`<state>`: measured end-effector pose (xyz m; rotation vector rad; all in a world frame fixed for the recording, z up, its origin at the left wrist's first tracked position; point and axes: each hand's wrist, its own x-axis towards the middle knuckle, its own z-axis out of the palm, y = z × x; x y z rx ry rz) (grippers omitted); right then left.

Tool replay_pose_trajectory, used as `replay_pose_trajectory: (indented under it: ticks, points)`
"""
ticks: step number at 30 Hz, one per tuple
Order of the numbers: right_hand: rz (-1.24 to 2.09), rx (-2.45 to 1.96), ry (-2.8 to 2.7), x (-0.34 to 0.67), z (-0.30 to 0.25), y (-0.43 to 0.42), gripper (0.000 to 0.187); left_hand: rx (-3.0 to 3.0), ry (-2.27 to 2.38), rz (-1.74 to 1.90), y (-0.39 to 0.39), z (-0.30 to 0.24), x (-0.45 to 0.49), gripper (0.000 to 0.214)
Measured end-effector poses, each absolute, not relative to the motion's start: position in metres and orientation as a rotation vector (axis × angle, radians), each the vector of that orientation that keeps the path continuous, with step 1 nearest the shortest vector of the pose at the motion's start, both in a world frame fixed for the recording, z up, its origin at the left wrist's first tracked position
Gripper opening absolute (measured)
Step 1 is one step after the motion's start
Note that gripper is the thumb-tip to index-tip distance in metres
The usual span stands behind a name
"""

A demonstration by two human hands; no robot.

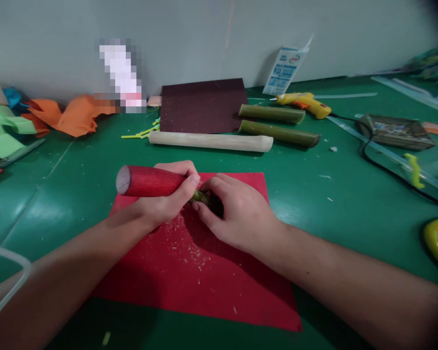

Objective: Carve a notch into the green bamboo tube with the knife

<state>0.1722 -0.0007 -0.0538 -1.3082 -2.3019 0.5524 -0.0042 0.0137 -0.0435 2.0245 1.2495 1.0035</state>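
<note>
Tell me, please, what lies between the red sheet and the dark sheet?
A pale stick lies across bare green table between the red sheet and the dark sheet, in the head view.

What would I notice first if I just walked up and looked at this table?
Probably the bright red sheet on the green table, sprinkled with pale shavings. Over it, the left hand grips a red stick and the right hand covers a short green piece at its end. Behind lie a pale stick and a yellow glue gun.

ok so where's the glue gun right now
The yellow glue gun lies far right on the green table, beside two green bamboo pieces.
</note>
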Motion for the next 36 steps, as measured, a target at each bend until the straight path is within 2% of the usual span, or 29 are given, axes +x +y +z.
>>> replay_pose_trajectory:
  ticks: [6, 23, 29, 36]
  points:
    - [0.564, -1.275, -2.319, 0.172, -0.054, 0.001, 0.018, 1.955, 1.158, 1.063, 0.015, -0.048, -0.004, 0.021]
    - [0.59, -1.281, -2.29, 0.171, -0.053, 0.001, 0.018, 1.835, 1.107, 1.195, 0.016, -0.053, -0.004, 0.024]
    - [0.533, -1.245, -2.387, 0.17, -0.052, 0.002, 0.023, 2.179, 1.189, 1.014, 0.012, -0.045, -0.006, 0.023]
    - [0.465, -1.254, -2.45, 0.17, -0.051, -0.001, 0.026, 2.369, 1.36, 0.866, 0.009, -0.037, 0.002, 0.037]
